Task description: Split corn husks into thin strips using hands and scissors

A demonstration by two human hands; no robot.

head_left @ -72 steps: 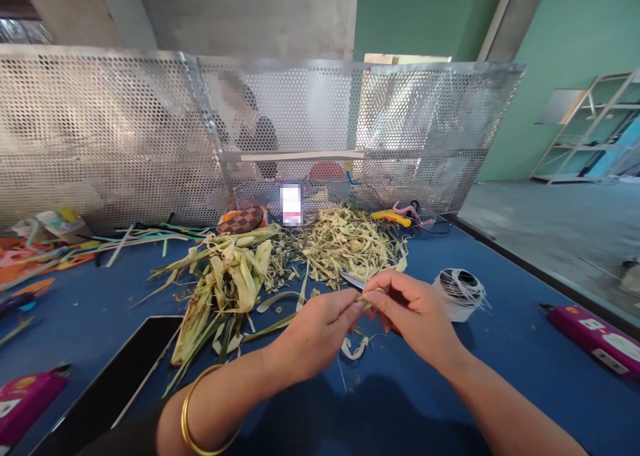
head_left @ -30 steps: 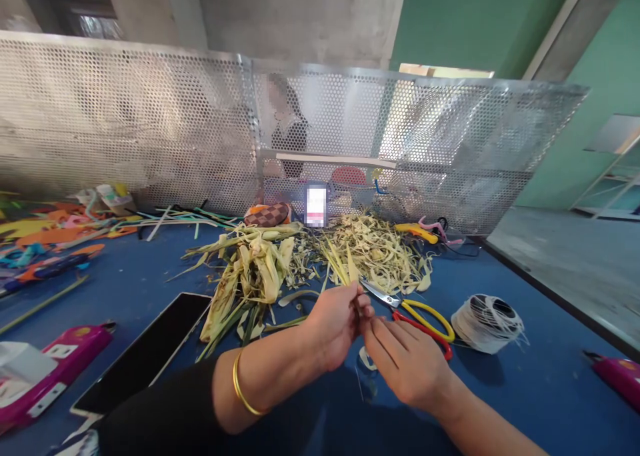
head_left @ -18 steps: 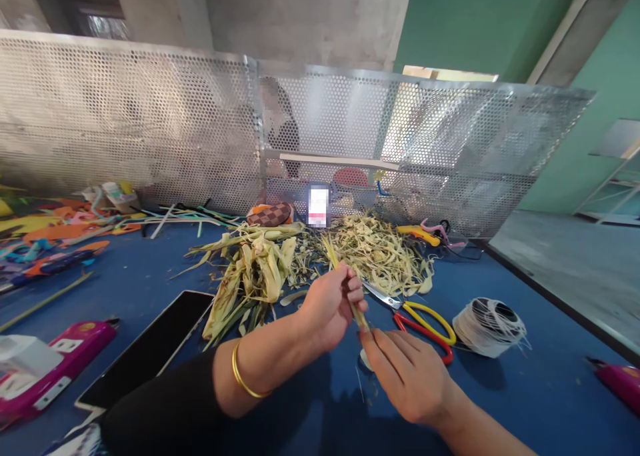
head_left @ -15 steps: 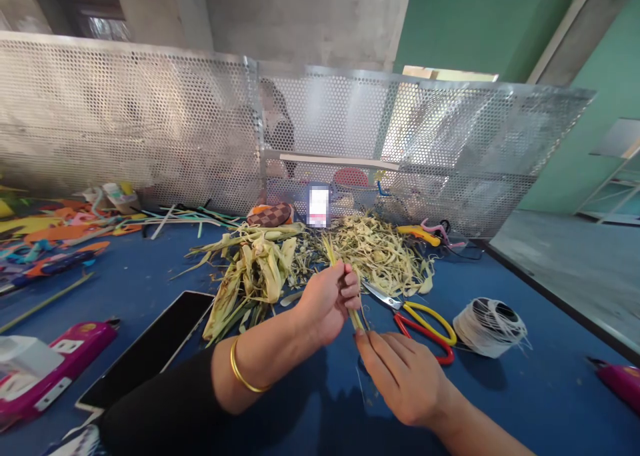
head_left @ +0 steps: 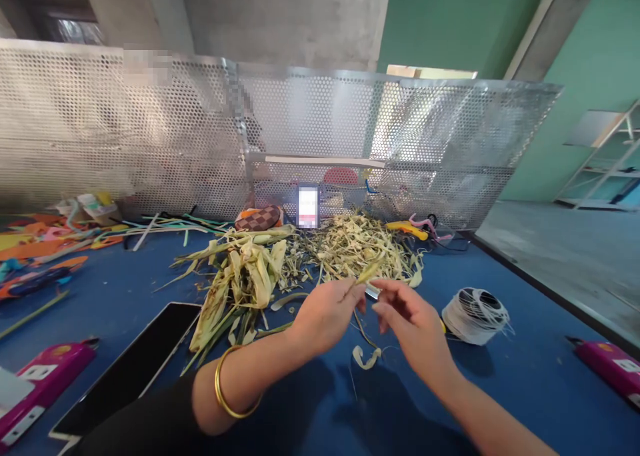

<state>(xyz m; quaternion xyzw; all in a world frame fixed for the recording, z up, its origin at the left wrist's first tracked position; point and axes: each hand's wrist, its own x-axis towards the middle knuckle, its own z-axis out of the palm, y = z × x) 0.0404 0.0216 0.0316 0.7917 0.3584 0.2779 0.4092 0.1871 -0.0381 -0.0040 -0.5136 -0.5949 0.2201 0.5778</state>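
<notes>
My left hand is closed round a small bundle of corn husk strips, whose pale green ends point up and to the right. A thin strand hangs below the fingers. My right hand is close beside it, thumb and forefinger apart, the forefinger near the bundle. Behind the right hand lies a pair of scissors, mostly hidden; a piece of blade shows. Beyond the hands is a heap of shredded husk. Whole corn husks lie to the left, and a curled husk scrap lies below.
A spool of white string stands right on the blue table. A dark tablet-like slab and magenta power strips lie at the sides. A lit phone leans at the back before a perforated metal screen.
The bundle, earlier slanting down from my left fist to my right fingers, now points up to the right. My right hand has risen and its fingers have parted. The view has turned slightly right.
</notes>
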